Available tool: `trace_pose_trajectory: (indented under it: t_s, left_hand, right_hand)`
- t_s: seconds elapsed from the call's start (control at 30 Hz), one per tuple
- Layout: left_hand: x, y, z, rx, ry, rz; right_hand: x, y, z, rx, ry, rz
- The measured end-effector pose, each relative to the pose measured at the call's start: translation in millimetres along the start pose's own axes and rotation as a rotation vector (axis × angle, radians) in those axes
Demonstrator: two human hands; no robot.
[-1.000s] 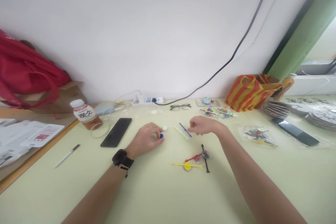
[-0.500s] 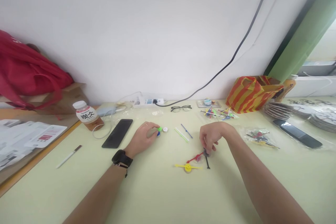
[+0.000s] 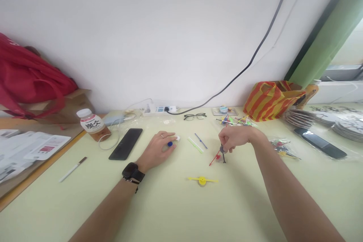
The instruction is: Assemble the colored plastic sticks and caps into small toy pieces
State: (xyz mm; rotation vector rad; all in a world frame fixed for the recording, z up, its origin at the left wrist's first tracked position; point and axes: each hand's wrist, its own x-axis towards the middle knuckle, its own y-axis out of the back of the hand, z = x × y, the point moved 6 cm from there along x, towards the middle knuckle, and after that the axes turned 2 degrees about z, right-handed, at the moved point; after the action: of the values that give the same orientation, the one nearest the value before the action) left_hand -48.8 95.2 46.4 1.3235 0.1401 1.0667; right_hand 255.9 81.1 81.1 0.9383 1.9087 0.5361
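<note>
My left hand [image 3: 159, 148], with a black watch on the wrist, rests on the pale green table [image 3: 176, 211]. Its fingers are pinched on a small blue round piece [image 3: 169, 144], and a fingertip touches a small white round piece [image 3: 177, 138]. My right hand [image 3: 234, 138] is closed on a small hub with a black pointer [image 3: 223, 156] and a red pointer [image 3: 214, 157], lifted a little off the table. A yellow pointer on a round hub [image 3: 202, 180] lies flat in front. A light green stick [image 3: 195, 145] and a blue stick [image 3: 200, 140] lie between my hands.
A black phone [image 3: 126, 143], a drink bottle [image 3: 91, 124], a power strip [image 3: 159, 109] and glasses [image 3: 194, 116] sit near the wall. Bags of coloured pieces [image 3: 279, 148], a striped bag [image 3: 269, 100], stacked discs [image 3: 300, 118] and another phone [image 3: 320, 143] lie right. A pen [image 3: 72, 169] lies left.
My right hand went down to the black and red pointers, closed on them and lifted them up and away from the yellow one. My left hand stayed on the blue piece.
</note>
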Motion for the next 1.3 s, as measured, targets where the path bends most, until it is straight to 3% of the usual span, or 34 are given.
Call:
trace_pose_trajectory:
  t_s: [0.23, 0.5, 0.6, 0.7, 0.83, 0.9, 1.0, 1.13, 1.3]
  left_hand:
    - [0.4, 1.6, 3.4, -0.048, 0.003, 0.016]
    - [-1.0, 3.4, 0.1, -0.088, 0.071, 0.017]
    - [0.8, 9.7, 6.9, -0.1, 0.076, 0.082]
    - [2.8, 17.3, 19.6, -0.112, 0.066, 0.181]
    - [2.9, 18.0, 38.9, -0.141, 0.028, 0.256]
    - [2.3, 13.7, 45.6, -0.167, 0.011, 0.257]
    - [1.8, 6.3, 48.8, -0.221, 0.023, 0.236]
    - [2.3, 6.1, 44.0, -0.269, 0.084, 0.261]
    - [2.3, 5.7, 35.3, -0.402, 0.166, 0.26]
  right_hand:
    - [0.9, 8.2, -2.0, 0.044, 0.082, 0.087]
    - [-0.5, 20.2, 20.5, 0.034, 0.06, 0.154]
    - [-4.9, 28.8, 17.3, 0.1, 0.133, 0.246]
    - [-3.2, 31.5, -3.1, 0.178, 0.267, 0.369]
    - [13.3, 11.5, -50.6, 0.3, 0.487, 0.489]
    - [25.2, -10.1, -75.4, 0.385, 0.586, 0.437]
    - [39.1, -40.4, -99.5, 0.541, 0.626, 0.308]
    - [43.2, -55.5, -109.3, 0.631, 0.621, 0.22]
    - [45.0, -50.9, -108.3, 0.625, 0.648, 0.272]
